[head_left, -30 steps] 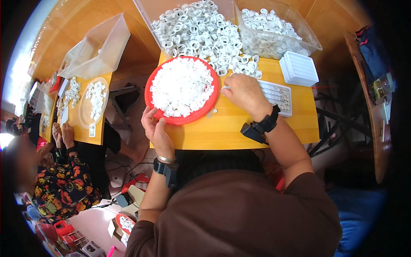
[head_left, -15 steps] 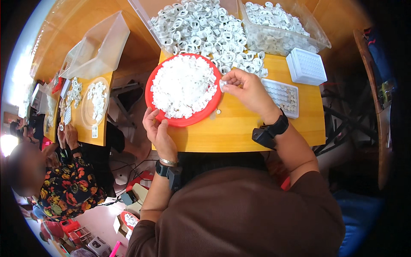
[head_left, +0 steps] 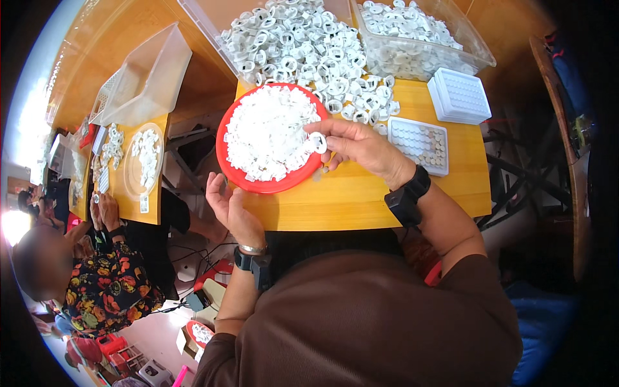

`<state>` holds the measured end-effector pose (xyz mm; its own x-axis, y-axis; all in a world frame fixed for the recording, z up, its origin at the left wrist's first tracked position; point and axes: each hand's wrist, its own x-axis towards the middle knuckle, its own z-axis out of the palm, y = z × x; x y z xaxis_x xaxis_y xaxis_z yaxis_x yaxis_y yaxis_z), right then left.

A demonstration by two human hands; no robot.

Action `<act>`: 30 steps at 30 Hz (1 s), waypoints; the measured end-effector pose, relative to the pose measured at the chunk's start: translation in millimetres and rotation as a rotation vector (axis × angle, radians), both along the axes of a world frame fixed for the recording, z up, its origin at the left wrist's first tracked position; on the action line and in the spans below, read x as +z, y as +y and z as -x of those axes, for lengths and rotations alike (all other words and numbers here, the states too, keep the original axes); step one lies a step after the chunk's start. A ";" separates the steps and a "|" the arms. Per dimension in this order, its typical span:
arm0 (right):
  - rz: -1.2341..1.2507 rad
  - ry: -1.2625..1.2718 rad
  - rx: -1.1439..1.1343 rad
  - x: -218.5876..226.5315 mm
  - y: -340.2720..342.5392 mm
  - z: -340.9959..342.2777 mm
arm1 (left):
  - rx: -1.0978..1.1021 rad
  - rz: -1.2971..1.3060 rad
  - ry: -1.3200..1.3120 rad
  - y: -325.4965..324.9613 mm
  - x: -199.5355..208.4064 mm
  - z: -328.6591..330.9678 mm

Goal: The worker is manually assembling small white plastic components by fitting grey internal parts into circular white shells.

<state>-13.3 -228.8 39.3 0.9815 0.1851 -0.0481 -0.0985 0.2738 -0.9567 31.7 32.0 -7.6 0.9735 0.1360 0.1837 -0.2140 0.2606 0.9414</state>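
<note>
Between the thumb and fingers of my right hand (head_left: 361,149) is a white round plastic part (head_left: 318,142) with an opening in it. It hangs over the right rim of a red round tray (head_left: 227,164). Heaped in the tray are small white plastic pieces (head_left: 271,132). My left hand (head_left: 233,208) lies just off the tray's near left edge, palm up, fingers apart and nothing in it. A white tray with round wells (head_left: 401,134) sits right of my right hand; small round discs (head_left: 431,155) fill part of it.
Behind the red tray spreads a big pile of white round parts (head_left: 303,45). A clear bin (head_left: 419,55) of similar parts and stacked white trays (head_left: 461,97) stand at the back right. On the left a co-worker in a flowered top (head_left: 109,290) works at another table.
My right hand has moved left and slightly nearer, bringing the white round part over the red tray's rim. My left hand has drawn back a little from the tray, its fingers more open.
</note>
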 end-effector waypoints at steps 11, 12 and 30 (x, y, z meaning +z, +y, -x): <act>0.394 -0.368 -0.241 -12.9 27.3 6.1 | -0.610 -0.169 0.194 -31.3 56.9 12.7; 0.466 -0.431 -0.251 -10.9 28.8 7.4 | -0.621 -0.110 0.246 -41.1 55.0 15.1; 0.722 -0.670 -0.316 -1.6 35.6 13.5 | -0.716 0.232 0.357 -49.1 39.6 25.3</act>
<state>-26.8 -193.2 37.8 0.8464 0.0581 0.5294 0.4919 -0.4663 -0.7353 6.4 -17.1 32.0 0.8331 -0.5423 -0.1092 0.3788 0.4155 0.8270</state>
